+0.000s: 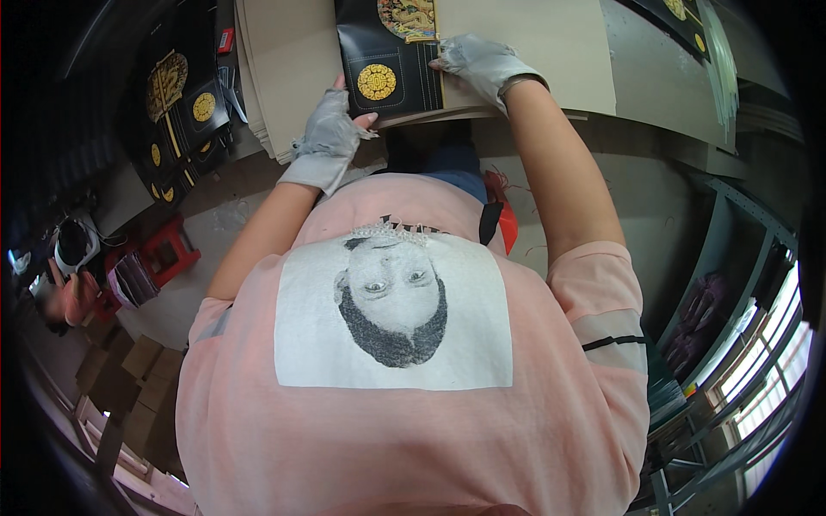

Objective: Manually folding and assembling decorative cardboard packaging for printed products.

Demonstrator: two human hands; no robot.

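A black printed sheet (366, 90) with a gold round medallion and a colourful dragon picture lies on large beige boards at the work table's near edge. My left hand (325, 142), in a worn grey fingerless glove, holds its near left corner, thumb at the near edge and a finger along the left side. On the opposite side, my right hand (483, 64), gloved the same way, has its fingertips on the right edge. Whether the sheet is a single layer or a folded piece, I cannot tell. Its far end runs out of the picture.
Beige boards (551, 52) lie stacked beneath. More black printed pieces (185, 112) are piled at the left, another (684, 17) at the far right by a pale stack of sheets (721, 77). Red stools (168, 249), cardboard boxes (151, 387), a person (73, 297) and a metal rack (723, 258) stand around.
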